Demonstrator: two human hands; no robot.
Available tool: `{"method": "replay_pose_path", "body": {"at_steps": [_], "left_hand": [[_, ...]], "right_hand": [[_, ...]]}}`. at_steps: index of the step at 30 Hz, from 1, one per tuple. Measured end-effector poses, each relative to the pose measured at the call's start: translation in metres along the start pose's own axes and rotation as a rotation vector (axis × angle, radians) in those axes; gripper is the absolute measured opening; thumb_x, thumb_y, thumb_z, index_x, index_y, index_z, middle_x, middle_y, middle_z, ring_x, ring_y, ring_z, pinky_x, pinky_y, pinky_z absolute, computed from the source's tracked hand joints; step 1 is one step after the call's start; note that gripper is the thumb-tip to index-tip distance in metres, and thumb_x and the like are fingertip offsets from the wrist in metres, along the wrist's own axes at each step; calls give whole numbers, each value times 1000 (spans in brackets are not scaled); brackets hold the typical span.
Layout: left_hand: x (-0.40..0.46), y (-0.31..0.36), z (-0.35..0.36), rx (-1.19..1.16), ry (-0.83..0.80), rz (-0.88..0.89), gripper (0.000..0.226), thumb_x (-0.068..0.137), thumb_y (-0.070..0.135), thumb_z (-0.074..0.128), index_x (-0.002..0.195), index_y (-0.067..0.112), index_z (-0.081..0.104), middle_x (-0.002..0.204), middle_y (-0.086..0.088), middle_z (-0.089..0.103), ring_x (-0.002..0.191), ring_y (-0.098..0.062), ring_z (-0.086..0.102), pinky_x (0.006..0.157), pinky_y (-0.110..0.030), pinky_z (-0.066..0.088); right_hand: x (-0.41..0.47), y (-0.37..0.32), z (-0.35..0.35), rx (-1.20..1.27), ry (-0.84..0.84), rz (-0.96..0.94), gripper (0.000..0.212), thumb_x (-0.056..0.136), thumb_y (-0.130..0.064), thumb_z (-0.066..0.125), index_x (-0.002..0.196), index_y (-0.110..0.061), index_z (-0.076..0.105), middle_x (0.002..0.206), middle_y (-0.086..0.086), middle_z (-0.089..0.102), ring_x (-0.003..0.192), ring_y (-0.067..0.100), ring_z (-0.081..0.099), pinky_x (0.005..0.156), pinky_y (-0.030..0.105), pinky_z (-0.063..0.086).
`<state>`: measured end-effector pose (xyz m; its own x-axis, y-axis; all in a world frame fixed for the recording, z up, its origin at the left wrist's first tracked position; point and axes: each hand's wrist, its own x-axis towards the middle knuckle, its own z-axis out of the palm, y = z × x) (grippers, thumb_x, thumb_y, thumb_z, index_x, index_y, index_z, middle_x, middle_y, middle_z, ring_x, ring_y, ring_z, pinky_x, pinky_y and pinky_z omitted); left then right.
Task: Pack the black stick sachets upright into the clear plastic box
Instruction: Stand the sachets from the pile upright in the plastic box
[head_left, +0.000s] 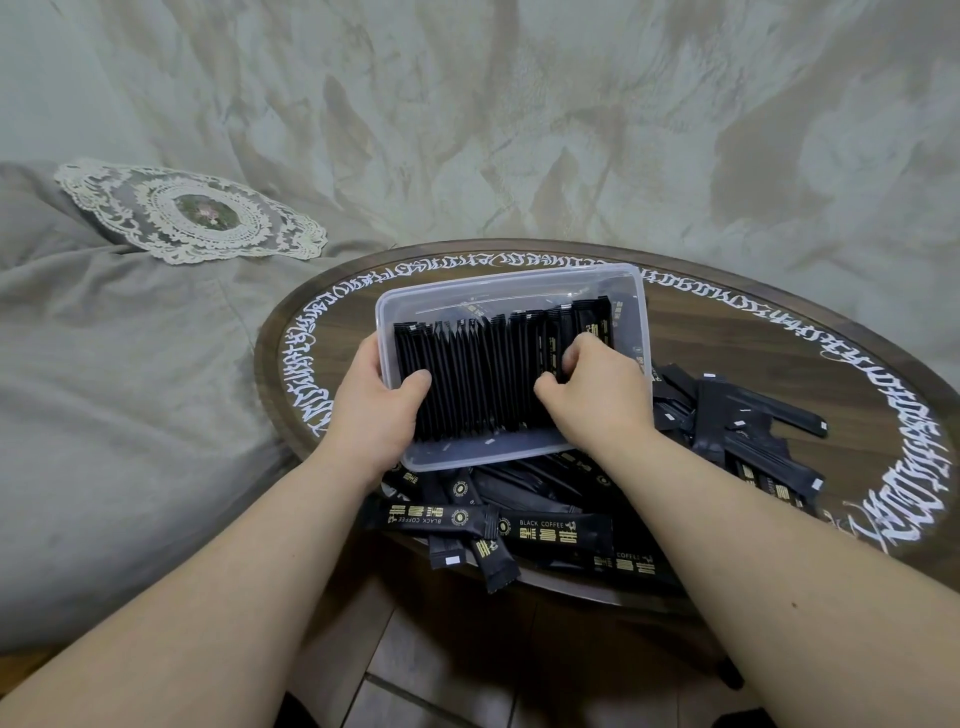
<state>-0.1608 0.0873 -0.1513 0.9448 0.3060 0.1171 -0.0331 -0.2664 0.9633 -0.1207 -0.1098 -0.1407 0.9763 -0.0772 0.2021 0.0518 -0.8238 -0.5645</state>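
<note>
A clear plastic box (511, 285) sits tilted toward me on the round table, resting on loose sachets. Inside it a dense row of black stick sachets (470, 379) stands on edge, side by side. My left hand (376, 405) grips the box's left wall, thumb inside against the row's left end. My right hand (597, 389) reaches into the box, its curled fingers pinching the sachets at the row's right end. Several loose black sachets (540, 525) lie in a heap in front of and to the right of the box.
The dark wooden round table (727, 332) has a white script border. A grey sofa with a lace doily (187, 213) lies to the left. A pale curtain hangs behind. Tiled floor shows below the table's near edge.
</note>
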Motion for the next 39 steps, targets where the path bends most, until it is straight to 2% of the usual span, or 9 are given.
{"method": "replay_pose_path", "body": {"at_steps": [5,10,14,18,25,30,32,37,39], "left_hand": [[0,-2,-1,-6,6,2,45,82,20,60,115,47,47,114,13,64,109,-8,60,100,-40,47],[0,-2,-1,-3,9,9,47,85,16,61,124,39,48,115,14,64,108,-7,60,100,-38,47],[1,-2,-1,-8,13,8,46,83,18,61,123,38,49,114,13,64,108,-7,60,99,-37,47],[1,-2,-1,-9,13,11,45,87,12,60,120,40,48,114,11,65,107,-7,60,98,-37,47],[2,-3,-1,-23,16,21,43,88,11,60,115,43,48,113,12,64,108,-6,60,98,-34,47],[2,-4,-1,-38,28,20,43,88,10,60,121,37,50,114,9,65,107,-9,61,97,-36,48],[2,-4,-3,-48,39,25,43,87,10,60,121,36,50,114,9,65,107,-8,61,97,-35,47],[1,-2,-6,-43,92,39,43,89,8,60,115,40,47,106,21,61,101,3,57,93,-27,42],[1,-1,-6,-33,107,42,43,90,7,59,116,39,46,106,21,61,100,4,57,94,-26,42]], "right_hand": [[1,2,3,-63,-17,-44,18,88,-34,54,78,-20,48,75,-1,56,76,25,50,61,30,36],[-2,0,0,-66,-24,-64,20,89,-38,52,80,-20,52,70,-5,54,73,21,50,60,30,36],[-3,-1,-3,-80,-22,-75,24,92,-30,44,78,-12,55,72,1,56,72,25,48,59,31,35],[-2,2,-1,-139,2,-119,23,96,-32,46,84,-16,57,83,4,62,81,27,54,64,30,34],[-5,0,-1,65,77,-72,19,94,-31,50,108,-17,49,88,3,68,89,29,58,78,39,48],[-4,1,1,-140,70,-173,20,97,-31,46,106,-19,59,96,2,66,91,28,59,66,30,39],[-3,0,2,-169,68,-199,23,97,-31,46,111,-19,60,103,4,63,95,28,58,69,32,40],[-5,-2,5,-160,66,-240,29,94,-13,47,119,-13,61,117,7,52,108,27,48,84,34,42],[-6,-3,4,-171,52,-225,29,90,-5,48,116,-9,61,124,6,49,110,27,48,83,34,44]]}}
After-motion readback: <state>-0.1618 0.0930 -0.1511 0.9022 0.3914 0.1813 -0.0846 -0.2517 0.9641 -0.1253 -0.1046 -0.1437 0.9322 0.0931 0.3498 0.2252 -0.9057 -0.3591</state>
